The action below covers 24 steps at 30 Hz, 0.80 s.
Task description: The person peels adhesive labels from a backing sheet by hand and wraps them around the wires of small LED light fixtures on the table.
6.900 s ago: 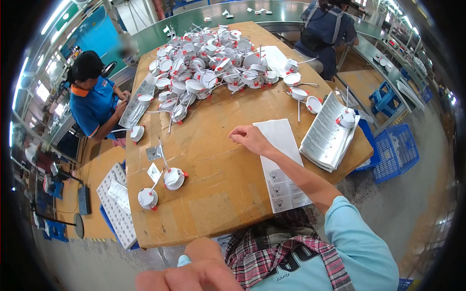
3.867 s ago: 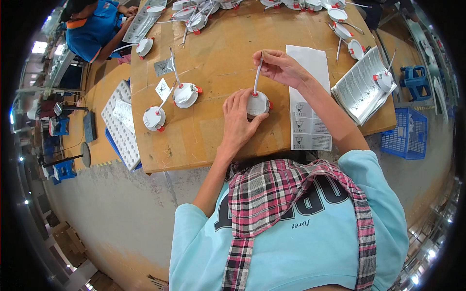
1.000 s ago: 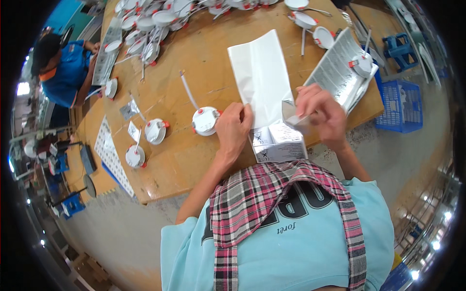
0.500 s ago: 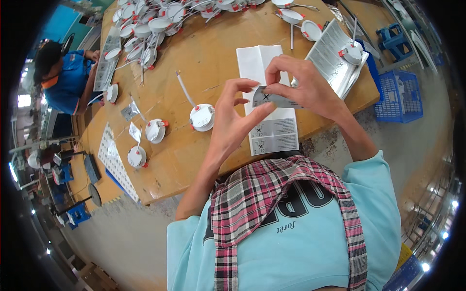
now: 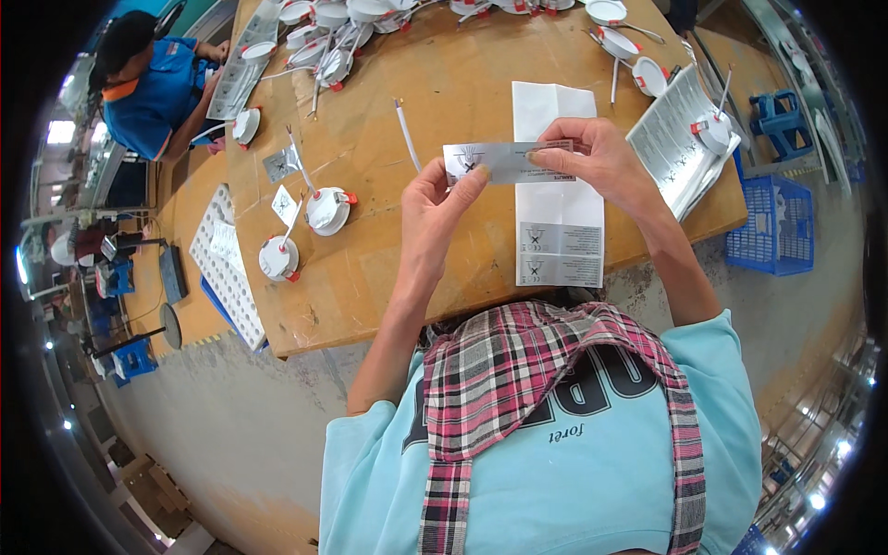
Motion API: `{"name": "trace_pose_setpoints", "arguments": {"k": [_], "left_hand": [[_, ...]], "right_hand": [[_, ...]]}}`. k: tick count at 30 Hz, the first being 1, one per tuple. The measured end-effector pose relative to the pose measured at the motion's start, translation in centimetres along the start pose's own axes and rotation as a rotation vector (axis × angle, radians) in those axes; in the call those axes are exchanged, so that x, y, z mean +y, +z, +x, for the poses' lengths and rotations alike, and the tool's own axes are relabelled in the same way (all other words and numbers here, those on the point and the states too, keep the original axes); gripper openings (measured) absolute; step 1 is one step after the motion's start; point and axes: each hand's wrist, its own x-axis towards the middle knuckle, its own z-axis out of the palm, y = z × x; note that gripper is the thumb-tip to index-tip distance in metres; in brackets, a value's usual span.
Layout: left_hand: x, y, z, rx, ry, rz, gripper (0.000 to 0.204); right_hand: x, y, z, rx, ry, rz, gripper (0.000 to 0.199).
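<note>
A silver printed sticker (image 5: 506, 168) is stretched level between my hands above the table. My left hand (image 5: 435, 213) pinches its left end between thumb and fingers; my right hand (image 5: 601, 165) grips the right end the same way. Below them lies a white backing sheet (image 5: 555, 203) with creases, bearing more silver stickers (image 5: 566, 240) on its near part. Beyond my left hand a white cable (image 5: 407, 134) rises; the lamp it belongs to is hidden by the hand. Two round white downlights, one (image 5: 328, 211) with red clips and another (image 5: 278, 258) nearer the edge, rest to the left.
A heap of downlights (image 5: 370, 11) covers the table's far side. Sticker sheets (image 5: 661, 139) with a downlight on top lie at right, near a blue crate (image 5: 770, 225). A perforated white board (image 5: 225, 268) lies at the left edge. A co-worker (image 5: 153, 88) sits far left.
The sticker, earlier bent between my fingers over the sheet, is now drawn out flat. My left hand has shifted to its left end and covers the nearby downlight. The whole view has moved slightly.
</note>
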Motion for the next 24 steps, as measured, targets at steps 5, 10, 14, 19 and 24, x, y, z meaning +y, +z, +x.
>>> {"name": "trace_pose_setpoints", "arguments": {"k": [5,10,14,19,24], "left_hand": [[0.3,-2.3,0.0,0.121,0.081,0.1,0.047],[0.2,-5.2,0.4,0.123,0.091,-0.094,0.062],[0.4,-6.1,1.6,0.071,-0.022,-0.171,0.041],[-0.4,-7.2,3.6,0.112,-0.002,-0.048,0.014],[-1.2,-8.1,5.2,0.16,0.02,0.018,0.018]], "right_hand": [[-0.7,2.1,2.1,-0.019,-0.086,0.021,0.025],[-1.8,3.6,4.1,-0.084,-0.019,0.006,0.024],[-1.9,4.5,5.6,-0.143,-0.025,-0.009,0.021],[-0.9,5.5,7.3,-0.073,-0.049,0.007,0.022],[-0.2,5.8,9.3,-0.098,0.046,-0.029,0.024]]}}
